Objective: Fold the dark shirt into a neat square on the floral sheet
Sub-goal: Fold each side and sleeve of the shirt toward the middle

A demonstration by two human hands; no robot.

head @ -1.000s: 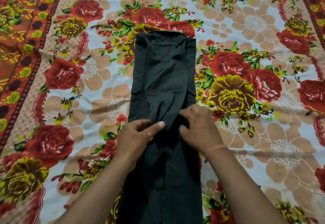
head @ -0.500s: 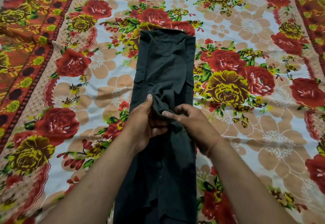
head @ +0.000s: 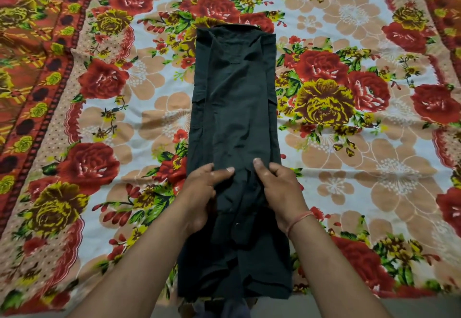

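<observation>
The dark shirt [head: 234, 108] lies as a long narrow strip down the middle of the floral sheet [head: 349, 172], its sides folded inward and its collar end at the far side. My left hand [head: 202, 192] and my right hand [head: 279, 187] rest on the strip's lower middle, close together. Each hand pinches a gathered fold of the dark cloth between thumb and fingers. A bunched ridge of fabric runs between the two hands toward me. The near hem of the shirt reaches the sheet's front edge.
The sheet's red and orange border [head: 32, 73] runs along the left side and the far right. A grey floor strip [head: 374, 307] shows beyond the sheet's near edge.
The view has pulled back toward me, so the shirt's near hem now shows. The raised bunch of cloth has been lowered, and both hands now hold it flatter against the strip.
</observation>
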